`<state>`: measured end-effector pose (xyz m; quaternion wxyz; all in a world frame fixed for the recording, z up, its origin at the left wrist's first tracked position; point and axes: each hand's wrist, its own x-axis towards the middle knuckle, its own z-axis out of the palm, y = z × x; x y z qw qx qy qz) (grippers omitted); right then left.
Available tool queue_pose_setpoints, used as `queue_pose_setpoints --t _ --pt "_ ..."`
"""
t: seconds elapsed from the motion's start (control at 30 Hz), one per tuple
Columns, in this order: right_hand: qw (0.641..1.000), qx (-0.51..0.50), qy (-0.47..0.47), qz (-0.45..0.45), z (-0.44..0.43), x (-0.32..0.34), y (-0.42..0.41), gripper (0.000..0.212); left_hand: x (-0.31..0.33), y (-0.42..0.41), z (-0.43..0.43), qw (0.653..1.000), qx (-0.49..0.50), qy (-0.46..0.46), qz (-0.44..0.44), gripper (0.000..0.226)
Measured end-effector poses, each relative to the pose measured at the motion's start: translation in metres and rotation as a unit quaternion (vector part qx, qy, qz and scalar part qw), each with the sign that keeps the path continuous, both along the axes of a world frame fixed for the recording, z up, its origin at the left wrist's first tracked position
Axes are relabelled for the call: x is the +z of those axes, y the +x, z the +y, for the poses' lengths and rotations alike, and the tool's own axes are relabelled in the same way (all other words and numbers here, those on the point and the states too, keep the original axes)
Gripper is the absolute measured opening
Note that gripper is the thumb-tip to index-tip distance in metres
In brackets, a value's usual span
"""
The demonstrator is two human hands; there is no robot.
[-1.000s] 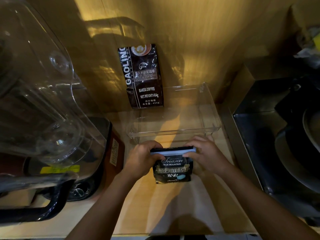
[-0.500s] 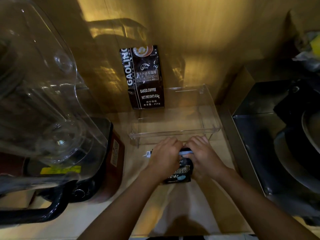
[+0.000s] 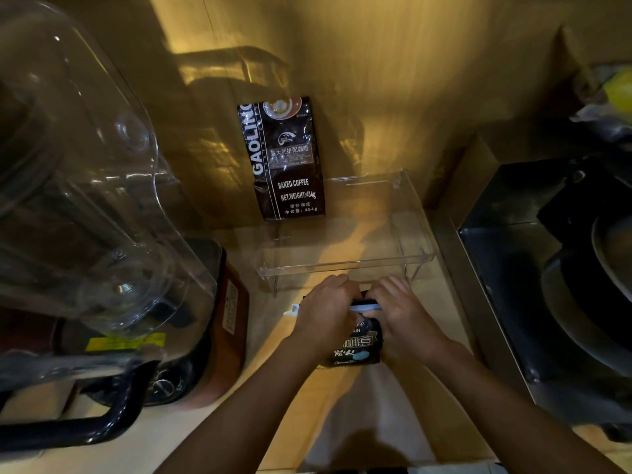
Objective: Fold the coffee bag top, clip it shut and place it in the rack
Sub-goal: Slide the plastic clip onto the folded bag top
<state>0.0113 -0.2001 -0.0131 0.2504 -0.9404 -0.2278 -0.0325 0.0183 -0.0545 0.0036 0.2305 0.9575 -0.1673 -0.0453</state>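
A small black coffee bag with white lettering stands on the wooden counter, just in front of the clear plastic rack. A pale blue clip runs across the bag's top; its left end pokes out past my knuckles. My left hand is closed over the left part of the clip and bag top. My right hand grips the right part. Both hands hide the bag's folded top. A taller black coffee bag leans on the wall at the rack's back left.
A large clear blender jar on a dark base fills the left side. A steel sink with dark cookware lies to the right. Wooden counter stretches toward me below the bag.
My left hand moved from the bag's left edge inward over the clip. Both hands now sit close together on the bag top, covering most of the label.
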Motion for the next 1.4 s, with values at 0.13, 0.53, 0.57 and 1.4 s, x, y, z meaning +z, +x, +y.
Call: queue_pose_setpoints --t 0.13,0.53,0.57,1.4 --pt "1.000 0.006 -0.004 -0.010 -0.002 0.001 -0.001 0.011 0.004 0.001 0.015 1.000 0.020 -0.012 0.014 0.018" --pt "0.994 0.071 -0.072 -0.030 -0.005 0.001 0.010 0.020 0.002 -0.009 0.011 0.997 0.005 0.053 -0.062 0.018" --pt "0.995 0.073 -0.067 -0.027 -0.001 0.002 0.011 0.020 0.001 -0.011 0.011 0.996 -0.002 0.050 -0.067 0.017" --pt "0.988 0.103 -0.112 -0.007 0.011 0.006 0.012 0.025 0.000 -0.014 0.022 0.995 0.072 -0.063 -0.026 0.018"
